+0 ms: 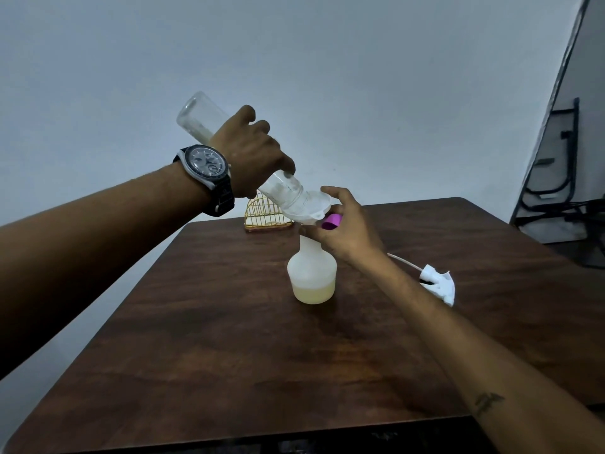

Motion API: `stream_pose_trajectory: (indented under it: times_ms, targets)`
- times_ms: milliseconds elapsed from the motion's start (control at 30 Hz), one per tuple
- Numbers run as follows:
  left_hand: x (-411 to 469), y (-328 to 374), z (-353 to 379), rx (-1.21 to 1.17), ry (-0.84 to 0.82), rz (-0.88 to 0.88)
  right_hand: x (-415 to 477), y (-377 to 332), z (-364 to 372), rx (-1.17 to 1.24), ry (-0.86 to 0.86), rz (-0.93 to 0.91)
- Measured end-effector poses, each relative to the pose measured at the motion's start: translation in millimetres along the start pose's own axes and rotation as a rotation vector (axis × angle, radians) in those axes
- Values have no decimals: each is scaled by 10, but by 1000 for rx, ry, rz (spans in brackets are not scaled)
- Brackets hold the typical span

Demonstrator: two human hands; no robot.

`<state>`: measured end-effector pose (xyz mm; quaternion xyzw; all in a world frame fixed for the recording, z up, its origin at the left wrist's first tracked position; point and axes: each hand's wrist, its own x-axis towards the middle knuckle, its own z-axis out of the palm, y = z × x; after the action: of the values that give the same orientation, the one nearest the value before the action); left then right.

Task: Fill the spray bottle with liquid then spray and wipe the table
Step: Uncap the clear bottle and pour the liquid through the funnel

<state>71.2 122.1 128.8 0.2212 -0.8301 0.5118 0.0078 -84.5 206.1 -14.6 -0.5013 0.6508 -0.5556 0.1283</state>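
A white translucent spray bottle [312,273] stands uncapped on the dark wooden table [229,339], with pale yellow liquid in its bottom part. A white funnel [314,211] sits in its neck. My left hand [252,152] grips a clear plastic bottle [209,122], tipped steeply with its mouth in the funnel. My right hand [343,229] holds the funnel and the spray bottle's neck, with a purple cap [331,221] tucked in its fingers. The white spray head [438,283] with its tube lies on the table to the right.
A small gold wire holder [264,213] stands at the table's far edge behind the bottles. A black folding chair frame [556,172] leans against the wall at the right. A plain grey wall is behind the table.
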Motion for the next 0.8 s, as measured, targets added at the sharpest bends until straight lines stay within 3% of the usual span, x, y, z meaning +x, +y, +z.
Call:
stream_pose_trajectory:
  times_ms: [467,800]
  targets:
    - [59,-7,-37,128,86,137,3,-18,-21,-30,-6,-28]
    - [41,26,5,10,45,53,1,14,-12,-34,-15,-55]
